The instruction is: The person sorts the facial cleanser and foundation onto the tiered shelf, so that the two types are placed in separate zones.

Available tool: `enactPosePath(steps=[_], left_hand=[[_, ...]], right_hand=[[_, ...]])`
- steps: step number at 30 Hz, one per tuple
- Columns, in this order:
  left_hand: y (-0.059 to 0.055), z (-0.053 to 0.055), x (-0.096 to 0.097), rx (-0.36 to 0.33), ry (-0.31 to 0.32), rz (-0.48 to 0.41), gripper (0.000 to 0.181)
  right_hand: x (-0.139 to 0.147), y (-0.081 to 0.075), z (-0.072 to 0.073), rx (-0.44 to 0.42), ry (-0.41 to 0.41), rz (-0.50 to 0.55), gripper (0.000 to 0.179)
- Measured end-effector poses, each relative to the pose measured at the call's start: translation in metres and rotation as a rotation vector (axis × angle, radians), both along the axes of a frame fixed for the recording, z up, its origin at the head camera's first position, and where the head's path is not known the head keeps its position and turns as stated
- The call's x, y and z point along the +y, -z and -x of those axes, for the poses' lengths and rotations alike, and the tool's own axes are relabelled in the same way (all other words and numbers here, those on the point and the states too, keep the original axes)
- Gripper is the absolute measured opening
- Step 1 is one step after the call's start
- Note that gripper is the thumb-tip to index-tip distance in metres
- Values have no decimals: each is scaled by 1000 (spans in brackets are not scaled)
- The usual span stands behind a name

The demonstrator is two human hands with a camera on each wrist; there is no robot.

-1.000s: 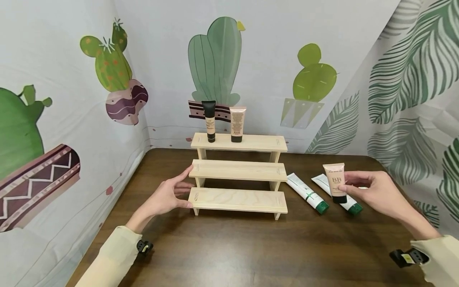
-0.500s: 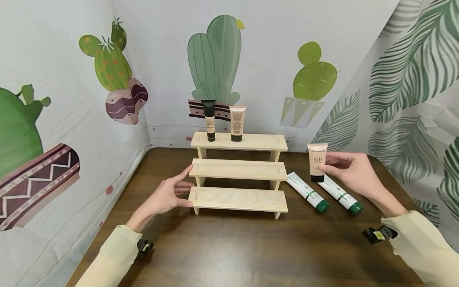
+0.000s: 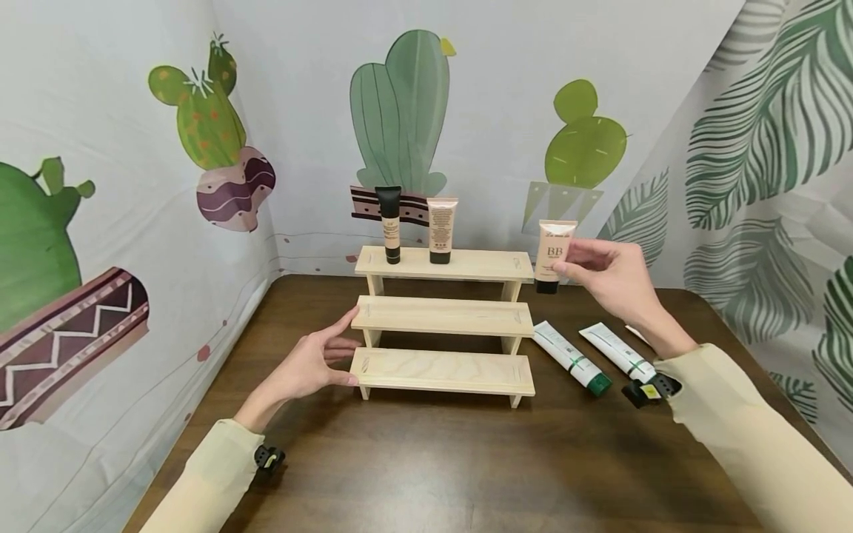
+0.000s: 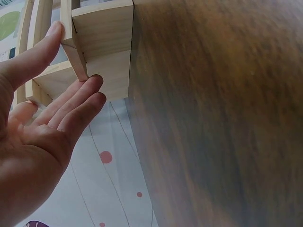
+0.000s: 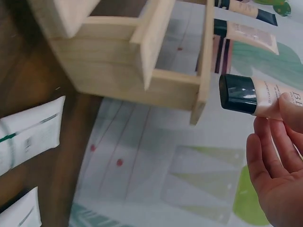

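My right hand (image 3: 616, 277) pinches a small beige BB cream tube (image 3: 554, 248) between thumb and fingers. The tube is upright, dark cap down, by the right end of the top tier of a three-tier wooden display stand (image 3: 443, 314). In the right wrist view, a gap separates the black cap (image 5: 237, 93) from the stand. At the stand's left side, my left hand (image 3: 309, 363) touches the lower two tiers with extended thumb and fingers. On the top tier stand a slim black-topped tube (image 3: 390, 226) and another beige tube (image 3: 441, 229).
Two white tubes with green bands lie right of the stand: one (image 3: 571, 359) nearer it, the other (image 3: 616, 352) partly behind my right wrist. Beyond them a white sliver shows. The brown table (image 3: 413, 466) ends at a cactus-printed cloth (image 3: 493, 111) behind.
My right hand has carried the beige BB cream tube up and leftward, from above the white tubes to the top tier's right end. The left hand and the stand have stayed put.
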State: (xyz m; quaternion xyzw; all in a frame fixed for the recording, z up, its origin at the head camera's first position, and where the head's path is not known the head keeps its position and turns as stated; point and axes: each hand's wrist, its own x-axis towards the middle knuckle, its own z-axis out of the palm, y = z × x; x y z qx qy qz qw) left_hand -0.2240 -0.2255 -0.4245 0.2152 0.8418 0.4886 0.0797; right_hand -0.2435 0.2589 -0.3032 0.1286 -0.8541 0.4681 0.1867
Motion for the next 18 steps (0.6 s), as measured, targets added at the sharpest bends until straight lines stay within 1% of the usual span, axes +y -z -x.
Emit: enactPosePath(steps=[6,12,15,18], left_hand=[[-1,2,0,19,0,19,119],[-1,0,2,-17,-19,19,122],[0,0,1,-19,-16,15,121],[-1,0,1,-22,-20,8,122]], right_hand=[[-19,-7,21,24,-46,83,38],[-33,-1,43,11,-49,127,40],[-38,2,52,-5,-54,150,42],[-42,4,59,-7,-77,180,43]])
